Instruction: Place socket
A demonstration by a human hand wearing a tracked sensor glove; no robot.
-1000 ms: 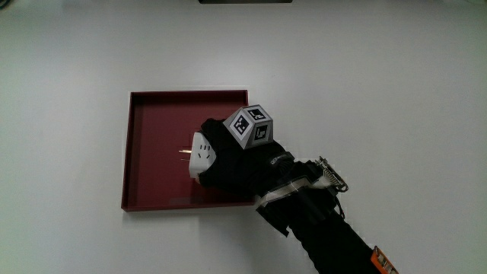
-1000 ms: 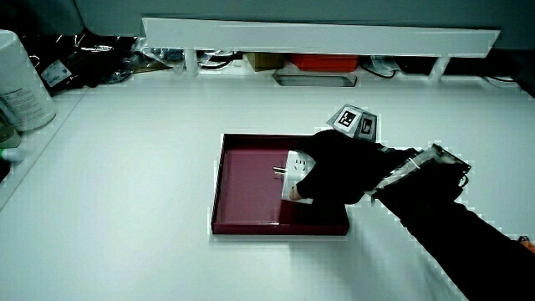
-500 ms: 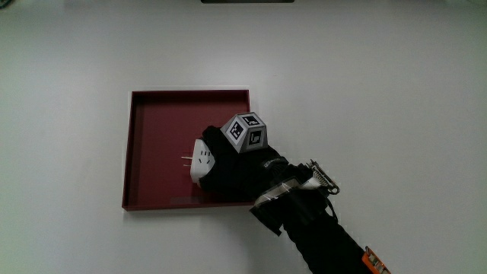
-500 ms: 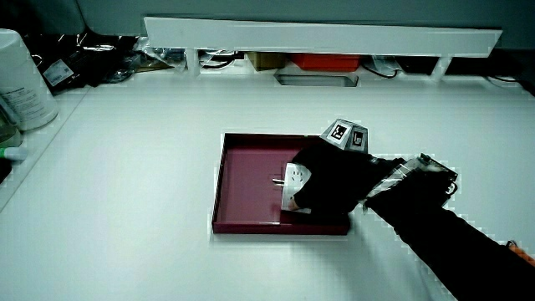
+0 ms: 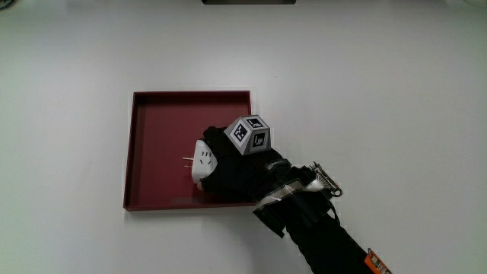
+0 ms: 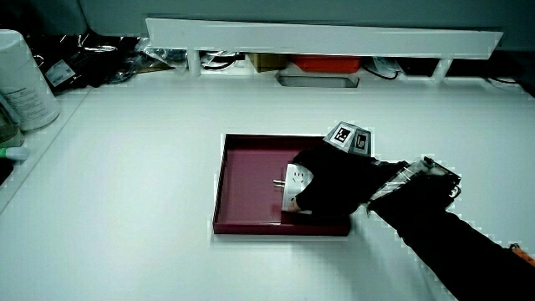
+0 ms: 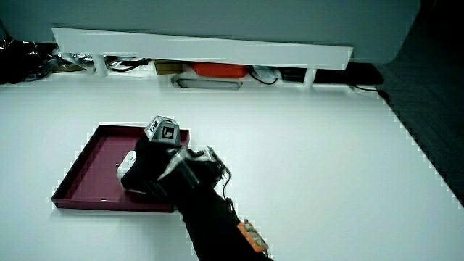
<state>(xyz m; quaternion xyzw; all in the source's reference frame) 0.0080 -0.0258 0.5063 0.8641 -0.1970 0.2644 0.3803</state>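
Socket (image 5: 201, 160), white and with metal prongs sticking out sideways, is held inside the dark red square tray (image 5: 156, 129), in the part of the tray nearer to the person. It is gripped by the hand (image 5: 236, 169), whose fingers are curled around the socket's body so that only its white face and the prongs are seen in the main view. Whether the socket touches the tray floor cannot be told. The patterned cube (image 5: 249, 134) is seen on the back of the hand, over the tray's edge. The forearm (image 5: 319, 232) is stretched from the tray's near corner toward the person across the white table (image 5: 365, 91). In both side views the socket (image 6: 294, 186) (image 7: 127, 165) is seen low over the tray (image 6: 247, 188) (image 7: 87, 167). A white container (image 6: 21, 79) is seen at the table's edge in a side view, well apart from the tray.
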